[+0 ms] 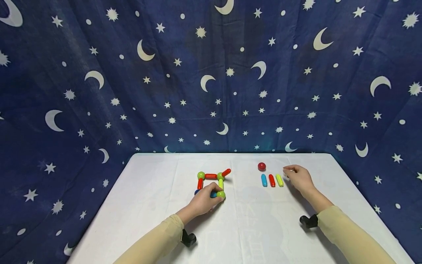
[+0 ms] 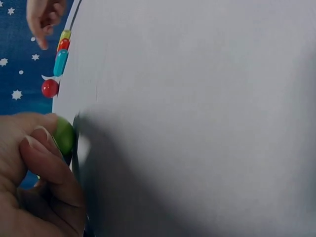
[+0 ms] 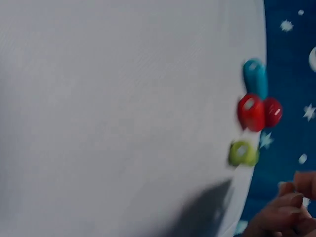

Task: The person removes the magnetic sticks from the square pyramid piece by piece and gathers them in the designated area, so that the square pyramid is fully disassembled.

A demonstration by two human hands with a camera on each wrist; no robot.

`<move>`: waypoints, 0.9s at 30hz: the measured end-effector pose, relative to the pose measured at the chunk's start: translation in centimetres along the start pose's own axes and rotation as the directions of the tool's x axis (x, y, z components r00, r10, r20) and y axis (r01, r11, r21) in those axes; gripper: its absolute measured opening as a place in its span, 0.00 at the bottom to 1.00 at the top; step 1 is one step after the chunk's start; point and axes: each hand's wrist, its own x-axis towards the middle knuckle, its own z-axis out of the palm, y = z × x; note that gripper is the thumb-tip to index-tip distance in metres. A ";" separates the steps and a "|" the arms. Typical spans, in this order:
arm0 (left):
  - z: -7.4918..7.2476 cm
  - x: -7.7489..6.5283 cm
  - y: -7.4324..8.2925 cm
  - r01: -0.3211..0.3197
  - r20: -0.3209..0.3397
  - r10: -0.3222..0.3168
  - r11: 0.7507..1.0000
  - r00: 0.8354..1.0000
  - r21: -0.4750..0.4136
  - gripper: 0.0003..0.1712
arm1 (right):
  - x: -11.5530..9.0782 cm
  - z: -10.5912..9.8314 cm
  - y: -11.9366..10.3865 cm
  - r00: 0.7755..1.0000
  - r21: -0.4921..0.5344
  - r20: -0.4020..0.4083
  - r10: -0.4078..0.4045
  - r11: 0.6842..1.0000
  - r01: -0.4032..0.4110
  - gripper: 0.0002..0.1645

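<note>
A square of magnetic sticks and balls lies left of the table's middle. Red sticks (image 1: 211, 176) form its far and left sides, a yellow-green stick (image 1: 221, 183) its right side. At the far right corner, another red stick (image 1: 226, 172) juts outward from a green ball (image 1: 220, 176). My left hand (image 1: 205, 201) holds the near side, finger and thumb pinching the near-right green ball (image 2: 64, 136); it partly hides a blue stick (image 1: 213, 194) and dark blue ball (image 1: 196, 191). Loosely bent, the fingers of my right hand (image 1: 299, 179) hover beside a loose yellow-green stick (image 1: 279, 180), holding nothing visible.
Loose blue (image 1: 264, 180) and red sticks (image 1: 271, 180) lie in a row with the yellow-green one. Behind them sits a red ball (image 1: 262, 167). A dark blue star-and-moon cloth (image 1: 211, 91) hangs around the white table (image 1: 263, 227).
</note>
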 end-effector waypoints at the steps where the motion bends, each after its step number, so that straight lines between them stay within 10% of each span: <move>1: -0.1 0.0 0.0 -0.001 0.004 0.001 1.000 1.000 0.000 0.13 | -0.2 0.2 -0.4 0.999 0.015 -0.013 -0.029 0.999 0.029 0.26; 6: -0.5 0.0 -0.2 -0.019 0.046 0.018 1.000 0.999 0.018 0.12 | -1.4 3.0 -2.6 0.978 0.079 0.078 -0.196 0.979 0.190 0.21; 15: -1.0 -0.2 -0.2 -0.021 0.091 0.013 0.996 0.996 0.089 0.13 | -4.3 9.6 -5.3 0.859 0.124 0.374 -0.350 0.937 0.327 0.29; 27: -3.8 -1.0 -0.9 -0.076 0.193 0.049 0.988 0.980 0.132 0.11 | -5.2 12.8 -6.4 0.858 0.268 0.390 -0.334 0.933 0.241 0.21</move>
